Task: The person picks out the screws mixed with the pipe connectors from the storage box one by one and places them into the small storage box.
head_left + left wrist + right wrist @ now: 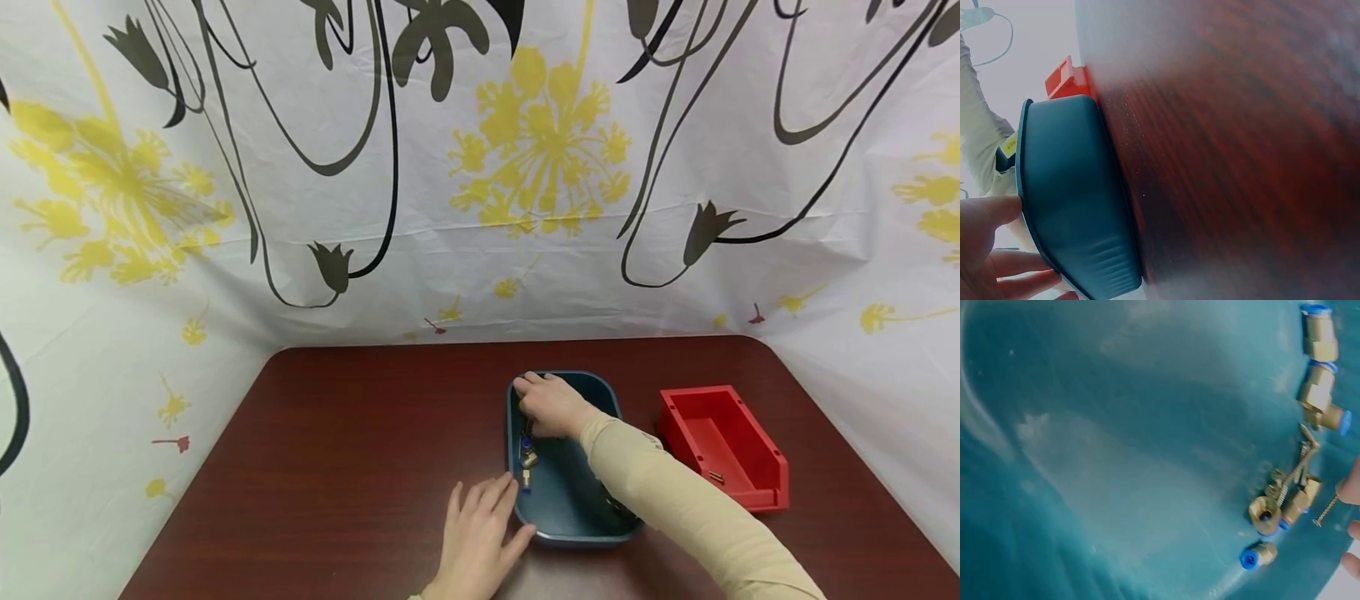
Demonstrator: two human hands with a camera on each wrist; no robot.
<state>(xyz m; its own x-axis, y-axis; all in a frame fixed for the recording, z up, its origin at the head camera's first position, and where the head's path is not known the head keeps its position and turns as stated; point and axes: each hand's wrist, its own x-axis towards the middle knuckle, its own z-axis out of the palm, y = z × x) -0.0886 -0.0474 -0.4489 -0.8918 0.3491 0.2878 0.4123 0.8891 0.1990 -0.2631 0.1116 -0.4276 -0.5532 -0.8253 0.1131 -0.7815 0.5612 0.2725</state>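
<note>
A teal plastic tray [577, 540] stands on the table. My right hand [553, 404] reaches into its far left part. In the right wrist view the fingers pinch a brass-coloured screw [1327, 511], its threaded end showing. Beside those fingers lies a small pile of screws [1300, 465] among brass push-in fittings [1317, 389] with blue collars, strung along one side of the tray. My left hand [480, 533] rests its spread fingers at the tray's near left rim; the left wrist view shows thumb and fingertips against that rim.
A red open-front bin [772, 479] stands right of the tray with a few small brass-coloured screws [717, 477] inside. My right forearm crosses the tray's right side and passes close by the bin. A patterned cloth [420, 208] hangs behind the brown table [375, 433].
</note>
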